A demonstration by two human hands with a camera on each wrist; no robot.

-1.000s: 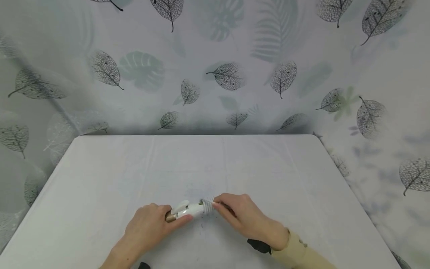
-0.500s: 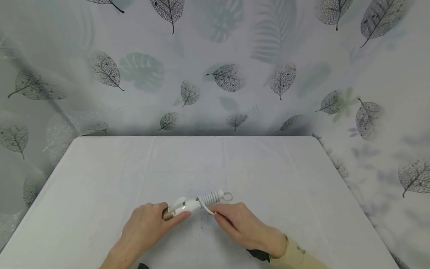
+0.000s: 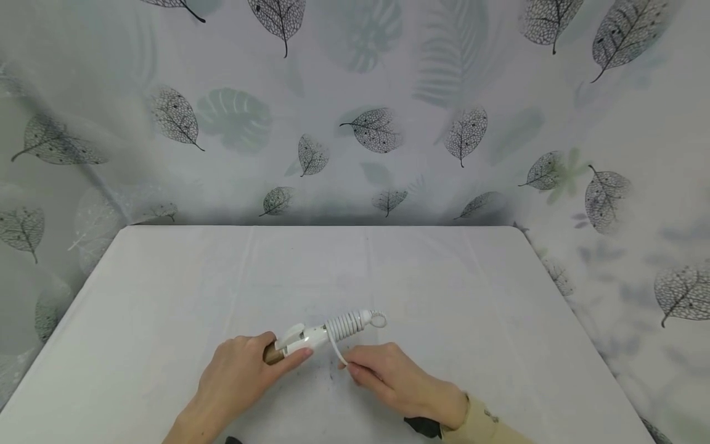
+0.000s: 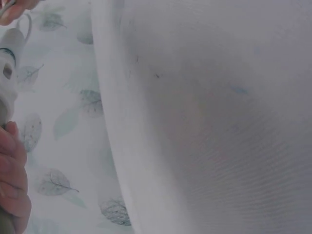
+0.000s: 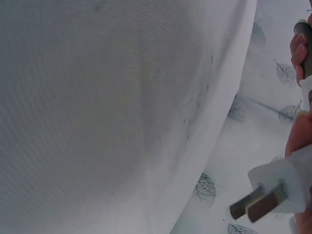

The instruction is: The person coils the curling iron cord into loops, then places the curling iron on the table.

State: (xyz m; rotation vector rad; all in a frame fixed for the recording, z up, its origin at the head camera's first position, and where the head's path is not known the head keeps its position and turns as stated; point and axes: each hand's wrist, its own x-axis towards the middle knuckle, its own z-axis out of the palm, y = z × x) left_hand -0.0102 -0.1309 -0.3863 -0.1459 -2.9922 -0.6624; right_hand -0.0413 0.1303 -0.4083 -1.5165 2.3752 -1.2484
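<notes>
A white curling iron point(image 3: 314, 337) with a brownish barrel point(image 3: 273, 354) is held slantwise above the table, its handle end to the upper right. My left hand point(image 3: 235, 373) grips the barrel, thumb along the white body near the clamp lever point(image 3: 289, 335). White cord point(image 3: 345, 324) winds in several turns round the handle, and a small loop point(image 3: 379, 319) stands out at its tip. My right hand point(image 3: 400, 383) pinches the loose length of cord below the handle. In the right wrist view a two-pin plug point(image 5: 287, 183) sticks out by the right hand's fingers point(image 5: 298, 134).
The white-covered table point(image 3: 355, 265) spreads beneath both hands, with small dark marks on its cover. A leaf-patterned curtain point(image 3: 355, 123) rises behind its far edge and along both sides. Dark wrist straps show partly below the hands.
My right hand has come down from over the handle toward me, drawing the cord's loose length with it. The wound handle and end loop now show. My left hand keeps its grip, shifting slightly left.
</notes>
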